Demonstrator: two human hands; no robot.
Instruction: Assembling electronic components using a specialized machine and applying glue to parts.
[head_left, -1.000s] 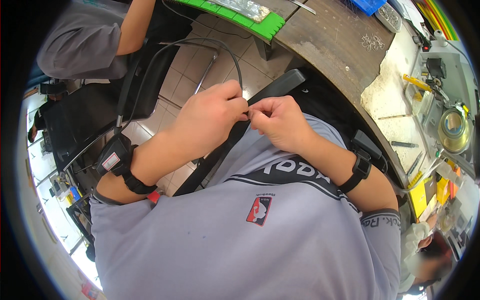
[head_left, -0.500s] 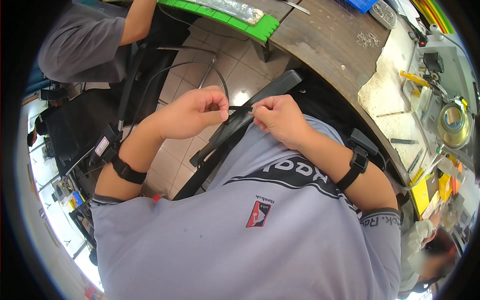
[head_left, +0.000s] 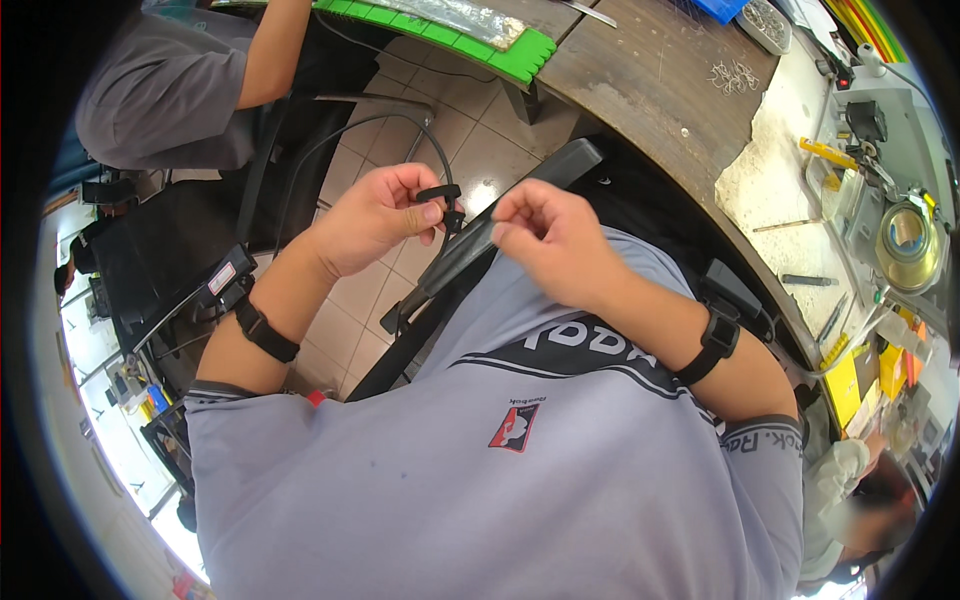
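Seen from above, a seated person in a grey shirt holds both hands up in front of the chest, near the middle of the frame. The left hand (head_left: 375, 215) pinches a thin black cable (head_left: 432, 150) between thumb and forefinger; the cable arcs up toward the upper left of the frame and comes back down to a small black clip or tie (head_left: 445, 205) sitting on it right at the fingertips. The right hand (head_left: 550, 235) hovers just beside it, fingers loosely curled and holding nothing, apart from the cable. Judging by this, the small fastener appears already set on the cable, with the left hand alone keeping it; whether it is fully tightened cannot be told. A black chair armrest (head_left: 520, 205) runs diagonally beneath the hands. At the upper right, a worn wooden table (head_left: 650, 70) carries small metal parts, tools and a roll of tape (head_left: 905, 235). Another person's sleeve and arm (head_left: 190, 80) shows at the upper left.
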